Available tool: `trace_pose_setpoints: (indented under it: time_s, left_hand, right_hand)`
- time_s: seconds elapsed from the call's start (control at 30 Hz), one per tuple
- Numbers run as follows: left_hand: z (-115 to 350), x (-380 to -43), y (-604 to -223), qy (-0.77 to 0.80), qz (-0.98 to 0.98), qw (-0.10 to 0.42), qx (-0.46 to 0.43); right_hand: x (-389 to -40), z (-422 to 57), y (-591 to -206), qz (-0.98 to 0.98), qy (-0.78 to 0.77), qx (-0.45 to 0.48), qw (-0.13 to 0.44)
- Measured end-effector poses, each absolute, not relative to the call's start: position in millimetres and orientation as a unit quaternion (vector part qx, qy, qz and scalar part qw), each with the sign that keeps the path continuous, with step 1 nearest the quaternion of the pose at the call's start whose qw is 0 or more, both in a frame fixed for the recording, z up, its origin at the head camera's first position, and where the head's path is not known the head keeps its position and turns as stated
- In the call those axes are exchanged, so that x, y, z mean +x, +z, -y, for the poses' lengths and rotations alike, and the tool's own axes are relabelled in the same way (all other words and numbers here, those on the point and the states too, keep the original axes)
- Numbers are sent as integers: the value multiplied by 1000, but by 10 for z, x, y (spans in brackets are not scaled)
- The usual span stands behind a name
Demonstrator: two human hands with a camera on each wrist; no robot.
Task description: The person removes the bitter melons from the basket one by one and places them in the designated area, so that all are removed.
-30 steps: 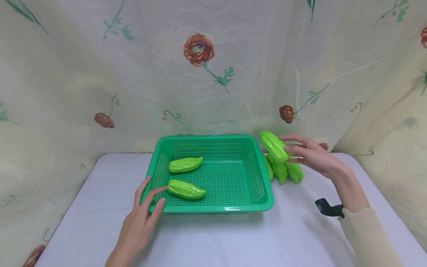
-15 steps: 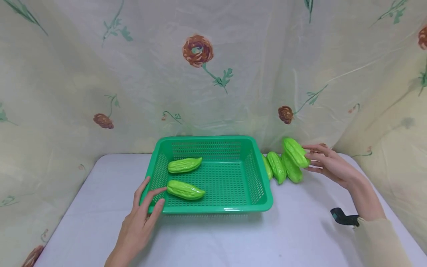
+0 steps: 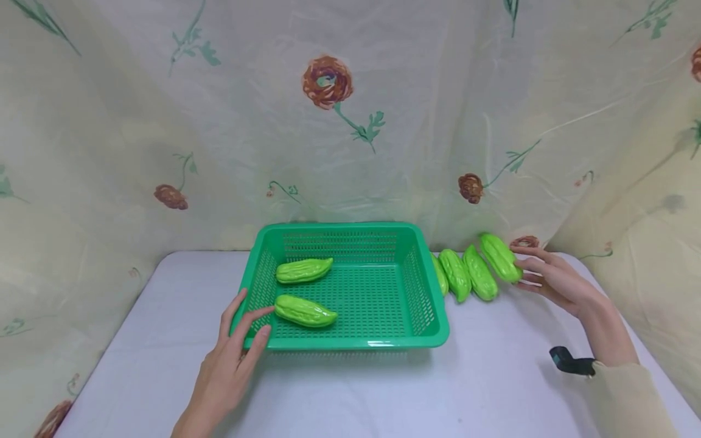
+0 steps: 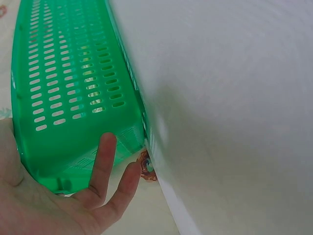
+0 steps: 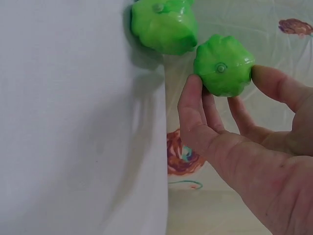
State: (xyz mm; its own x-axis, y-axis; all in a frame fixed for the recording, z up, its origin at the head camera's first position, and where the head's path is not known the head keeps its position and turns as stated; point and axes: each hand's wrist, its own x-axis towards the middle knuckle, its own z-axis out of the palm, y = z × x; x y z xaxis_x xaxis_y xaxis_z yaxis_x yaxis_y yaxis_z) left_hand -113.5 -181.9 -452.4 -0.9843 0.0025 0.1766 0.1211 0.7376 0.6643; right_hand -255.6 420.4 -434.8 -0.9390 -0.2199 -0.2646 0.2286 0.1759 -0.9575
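My right hand [image 3: 553, 280] pinches a glossy green bitter melon [image 3: 500, 258] between thumb and fingers, low over the table's back right. In the right wrist view, the held bitter melon [image 5: 222, 68] shows its blunt end, with another bitter melon [image 5: 164, 24] close beside it. Two bitter melons [image 3: 456, 275] [image 3: 480, 272] lie leaning next to it, and one more [image 3: 440, 275] is partly hidden behind the basket wall. My left hand [image 3: 227, 365] rests at the front left corner of the green basket [image 3: 350, 342], fingers spread and fairly straight. Below the rim, two fingers [image 4: 103, 164] show outside the basket.
Inside the basket, two bitter melons [image 3: 303, 270] [image 3: 305, 311] lie on the left side. A white cloth [image 3: 378, 395] covers the table, and a floral curtain [image 3: 383, 170] hangs along its back edge.
My right hand has moved right and down with the bitter melon, from over the row of others to its right end. The left hand and basket stay put.
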Motion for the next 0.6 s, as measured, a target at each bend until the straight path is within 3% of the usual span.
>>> trace_pose_setpoints:
  time_s: [0.6]
  left_hand:
    - [1814,-1127,-4505,-357,930,79,-30]
  right_hand:
    - [-2534,-4238,-4557,-818,-548,33,172]
